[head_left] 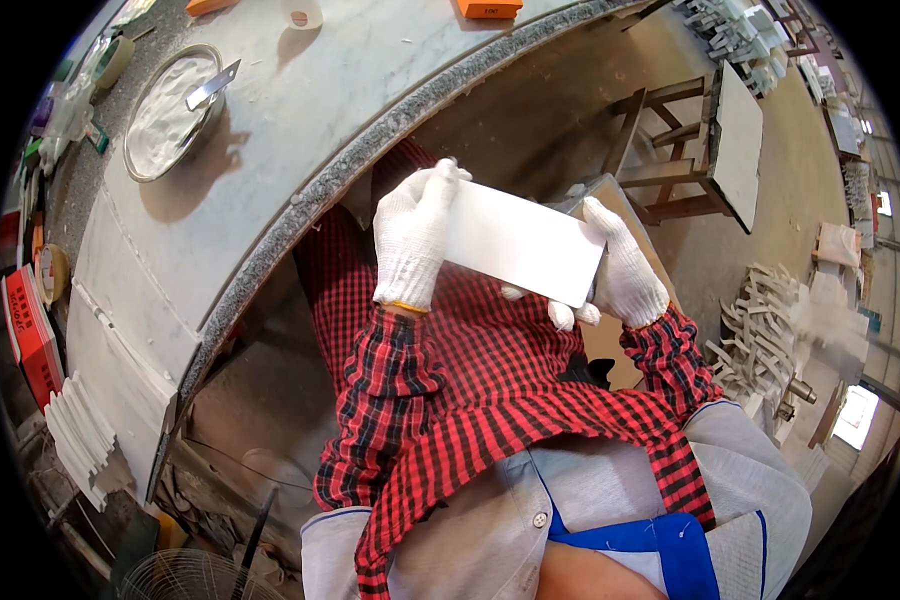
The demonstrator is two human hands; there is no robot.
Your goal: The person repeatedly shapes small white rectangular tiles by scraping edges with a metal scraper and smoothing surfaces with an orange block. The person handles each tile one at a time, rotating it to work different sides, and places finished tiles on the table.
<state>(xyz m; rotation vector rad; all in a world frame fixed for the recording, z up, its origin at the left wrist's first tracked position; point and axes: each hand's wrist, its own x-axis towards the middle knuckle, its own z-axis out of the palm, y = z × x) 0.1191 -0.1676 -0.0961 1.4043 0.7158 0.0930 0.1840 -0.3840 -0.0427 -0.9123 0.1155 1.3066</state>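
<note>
Between my two gloved hands is a flat white rectangular piece (523, 243), held tilted over my lap. My left hand (415, 232), in a white knitted glove, closes on its left end with the thumb near the top corner. On the right end my right hand (625, 262), gloved the same way, has its thumb on the upper edge and fingertips showing beneath the lower edge. A red and black checked apron (490, 340) lies under the piece. Behind my right hand a cardboard box (610, 350) is partly hidden.
The marble-topped table (300, 130) curves along my left. On it stand a metal bowl (138, 165) of white powder or paste with a scraper (213, 86), and an orange block (490, 8). White strips (80, 440) are stacked lower left. A wooden stand (670, 175) is at the right.
</note>
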